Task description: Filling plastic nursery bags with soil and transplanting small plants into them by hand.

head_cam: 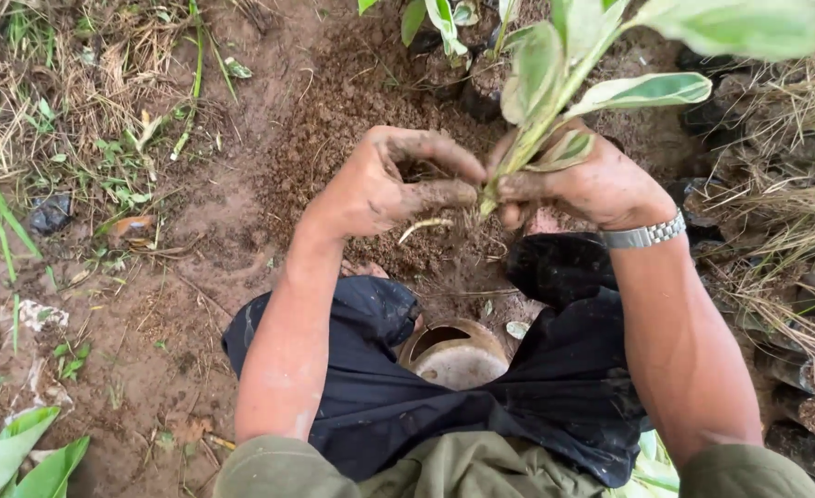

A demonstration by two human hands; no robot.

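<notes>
Left hand point(384, 184), caked in mud, curls over the loose brown soil point(333, 111), thumb and forefinger pinching in at the base of the cutting's stem. Right hand point(582, 180), a metal watch point(645, 234) on its wrist, is wrapped around that same variegated cutting point(555, 83), gripping it low so the cream-and-green leaves fan up and away to the right. The stem's foot sits right between both hands, at the soil. A pale root point(424, 224) lies just below the left thumb. Between the knees, in dark trousers point(380, 387), sits a round pot point(453, 355). Dry grass point(795, 221) lines the right edge.
</notes>
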